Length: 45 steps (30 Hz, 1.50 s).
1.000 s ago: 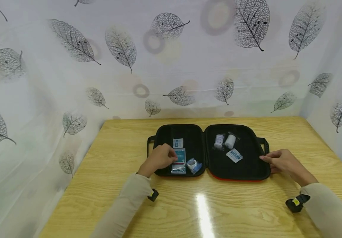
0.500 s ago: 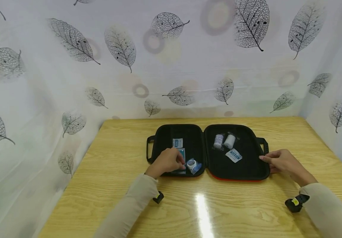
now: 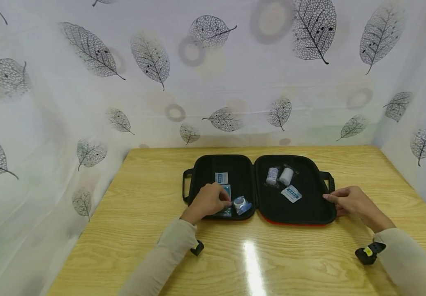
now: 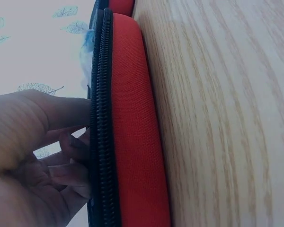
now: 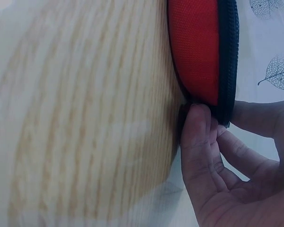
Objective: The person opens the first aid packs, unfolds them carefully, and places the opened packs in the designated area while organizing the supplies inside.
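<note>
An unzipped case (image 3: 294, 211), black inside and red outside, lies spread flat on the table. My left hand (image 3: 210, 200) reaches into its left half with fingers bent, over flat packets (image 3: 227, 211) and beside a white roll in blue-and-clear wrap (image 3: 240, 203). In the left wrist view the case's zipped rim (image 4: 104, 118) hides those fingertips, so whatever they may pinch cannot be seen. My right hand (image 3: 353, 203) grips the right half's outer edge near the handle, thumb on the rim (image 5: 227, 71) and fingers beneath.
A small white-and-blue packet (image 3: 221, 178) lies farther back in the left half. The right half holds two wrapped rolls, one purplish (image 3: 272, 175) and one white (image 3: 286, 176), plus another packet (image 3: 292, 193). Wooden table (image 3: 290, 263) surrounds the case; a leaf-print cloth (image 3: 235, 82) hangs behind.
My left hand has shifted right and slightly nearer me, from above the teal packet towards the wrapped roll, then barely moved in the last half second. The right hand keeps its hold.
</note>
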{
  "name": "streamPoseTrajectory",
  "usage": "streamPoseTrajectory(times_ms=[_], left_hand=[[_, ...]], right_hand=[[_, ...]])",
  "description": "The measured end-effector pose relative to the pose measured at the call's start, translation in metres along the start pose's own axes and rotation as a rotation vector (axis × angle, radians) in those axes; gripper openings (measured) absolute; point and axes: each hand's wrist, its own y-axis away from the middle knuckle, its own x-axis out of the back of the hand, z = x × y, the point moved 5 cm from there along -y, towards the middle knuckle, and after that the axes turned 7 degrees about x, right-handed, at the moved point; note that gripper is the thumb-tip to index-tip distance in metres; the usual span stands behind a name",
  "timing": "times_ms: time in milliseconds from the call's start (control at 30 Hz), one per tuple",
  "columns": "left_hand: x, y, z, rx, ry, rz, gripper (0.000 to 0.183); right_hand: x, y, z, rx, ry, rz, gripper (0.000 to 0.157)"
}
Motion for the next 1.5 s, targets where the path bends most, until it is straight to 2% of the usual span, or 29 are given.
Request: streamPoseTrajectory(times_ms=[100, 233, 467, 633, 800, 933, 1100, 1367, 1500], left_hand=[[0.001, 0.000, -0.001, -0.010, -0.008, 0.014, 0.006], [0.000, 0.000, -0.001, -0.020, -0.026, -0.008, 0.001], [-0.006, -0.004, 0.004, -0.025, -0.031, -0.036, 0.007], [-0.009, -0.007, 0.004, -0.011, -0.023, -0.026, 0.004], [-0.008, -0.007, 0.003, -0.032, -0.024, 0.006, 0.005], [-0.001, -0.005, 0.003, -0.040, -0.005, 0.058, 0.006], [0.019, -0.003, -0.003, -0.012, 0.025, 0.172, 0.006], [0.050, -0.008, -0.029, 0.048, 0.041, 0.351, 0.007], [0.062, -0.012, -0.044, 0.112, 0.058, 0.434, 0.009]], right_hand=[[0.000, 0.000, 0.000, 0.003, 0.004, 0.002, 0.059], [0.000, 0.001, 0.001, 0.007, 0.002, 0.002, 0.061], [-0.001, 0.002, 0.001, 0.013, -0.005, 0.000, 0.062], [-0.002, 0.001, 0.002, 0.003, -0.010, 0.003, 0.061], [-0.001, 0.001, 0.002, 0.002, -0.004, 0.010, 0.060], [-0.001, 0.001, 0.002, -0.002, 0.002, 0.015, 0.062], [0.000, 0.001, 0.002, -0.004, -0.002, 0.013, 0.062], [-0.001, 0.001, 0.002, -0.003, -0.005, 0.008, 0.061], [-0.001, 0.001, 0.003, -0.002, -0.004, 0.008, 0.060]])
